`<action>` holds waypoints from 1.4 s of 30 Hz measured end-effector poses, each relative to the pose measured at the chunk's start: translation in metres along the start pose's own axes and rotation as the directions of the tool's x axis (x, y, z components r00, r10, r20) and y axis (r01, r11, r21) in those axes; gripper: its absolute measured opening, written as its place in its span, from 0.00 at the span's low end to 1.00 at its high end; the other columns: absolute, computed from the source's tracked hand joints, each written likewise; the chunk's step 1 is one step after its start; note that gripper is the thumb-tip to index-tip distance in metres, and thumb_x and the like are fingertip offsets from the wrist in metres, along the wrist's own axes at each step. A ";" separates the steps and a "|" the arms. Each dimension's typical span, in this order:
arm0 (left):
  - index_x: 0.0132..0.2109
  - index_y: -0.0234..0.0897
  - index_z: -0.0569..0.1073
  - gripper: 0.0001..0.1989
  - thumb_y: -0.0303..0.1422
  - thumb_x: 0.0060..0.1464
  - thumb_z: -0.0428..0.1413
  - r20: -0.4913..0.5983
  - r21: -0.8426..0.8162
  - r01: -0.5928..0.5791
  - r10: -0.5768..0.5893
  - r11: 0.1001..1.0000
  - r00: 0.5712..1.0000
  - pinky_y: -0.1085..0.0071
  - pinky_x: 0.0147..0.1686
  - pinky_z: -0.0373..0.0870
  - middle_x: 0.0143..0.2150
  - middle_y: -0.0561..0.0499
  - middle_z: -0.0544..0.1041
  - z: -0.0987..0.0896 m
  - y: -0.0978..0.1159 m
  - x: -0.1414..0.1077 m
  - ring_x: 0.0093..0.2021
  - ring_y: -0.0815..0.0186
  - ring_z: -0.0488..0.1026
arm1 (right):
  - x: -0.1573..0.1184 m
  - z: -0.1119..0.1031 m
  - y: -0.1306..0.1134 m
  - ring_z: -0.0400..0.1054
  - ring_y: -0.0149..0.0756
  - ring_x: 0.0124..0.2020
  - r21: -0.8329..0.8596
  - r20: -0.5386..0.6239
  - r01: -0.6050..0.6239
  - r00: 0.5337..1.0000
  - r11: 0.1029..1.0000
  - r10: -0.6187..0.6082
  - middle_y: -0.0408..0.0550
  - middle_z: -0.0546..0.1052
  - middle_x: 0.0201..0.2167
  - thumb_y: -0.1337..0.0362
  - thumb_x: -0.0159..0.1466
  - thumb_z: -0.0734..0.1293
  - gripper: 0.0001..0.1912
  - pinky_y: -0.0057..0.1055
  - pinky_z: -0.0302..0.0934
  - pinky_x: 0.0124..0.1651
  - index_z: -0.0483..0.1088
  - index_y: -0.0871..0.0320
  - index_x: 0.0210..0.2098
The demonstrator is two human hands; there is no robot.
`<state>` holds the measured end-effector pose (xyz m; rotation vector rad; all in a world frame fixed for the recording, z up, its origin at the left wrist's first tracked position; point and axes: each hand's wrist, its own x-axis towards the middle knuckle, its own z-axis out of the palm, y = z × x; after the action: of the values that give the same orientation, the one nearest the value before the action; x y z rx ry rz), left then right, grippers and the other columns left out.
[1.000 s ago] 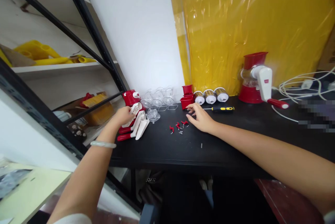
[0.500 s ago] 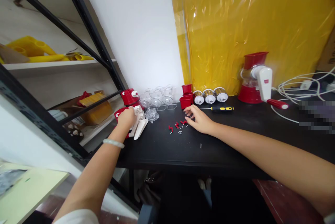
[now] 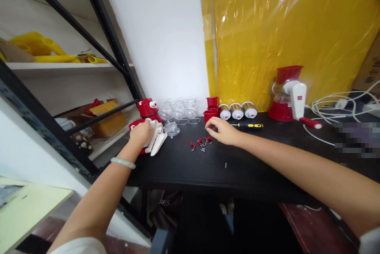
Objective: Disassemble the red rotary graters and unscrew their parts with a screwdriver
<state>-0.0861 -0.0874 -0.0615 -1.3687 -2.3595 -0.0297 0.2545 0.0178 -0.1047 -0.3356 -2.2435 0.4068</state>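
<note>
My left hand (image 3: 140,132) is closed among red and white plastic parts at the left of the black table (image 3: 184,170). Its fingertips are hidden, so what it grips cannot be made out. White crank arms (image 3: 158,143) lie right beside it, and a red grater base (image 3: 146,107) stands behind. My right hand (image 3: 223,130) hovers over the middle, thumb and fingers drawn together in a pinch; anything between them is too small to name. Below it lie several small red pieces with metal pins (image 3: 200,142) and loose screws (image 3: 202,149). Red hoppers (image 3: 210,114) stand just behind the fingers.
Clear plastic housings (image 3: 177,113) and metal grater drums (image 3: 236,112) line the wall. A screwdriver (image 3: 251,125) lies behind my right wrist. An assembled rotary grater (image 3: 285,95) and white cables (image 3: 329,105) are at the right. A black-framed shelf (image 3: 101,24) borders the left.
My right hand's fingers have drawn closer together and shifted slightly left and up. My left hand stays at the red and white parts. The view has turned slightly.
</note>
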 end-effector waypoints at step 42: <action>0.50 0.39 0.71 0.22 0.46 0.61 0.42 -0.289 -0.188 -0.371 0.310 0.909 0.906 0.64 0.31 0.67 0.35 0.45 0.81 -0.083 0.102 -0.071 0.34 0.52 0.78 | -0.025 -0.204 0.056 0.57 0.56 0.54 -0.699 -0.528 -0.569 0.819 0.434 0.224 0.63 0.65 0.51 0.54 0.59 0.67 0.25 0.48 0.54 0.53 0.66 0.61 0.52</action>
<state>0.0579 -0.1118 -0.0296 -1.7640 -1.9234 -0.3767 0.4330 0.0960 -0.0176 -1.3826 -1.7912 -0.5474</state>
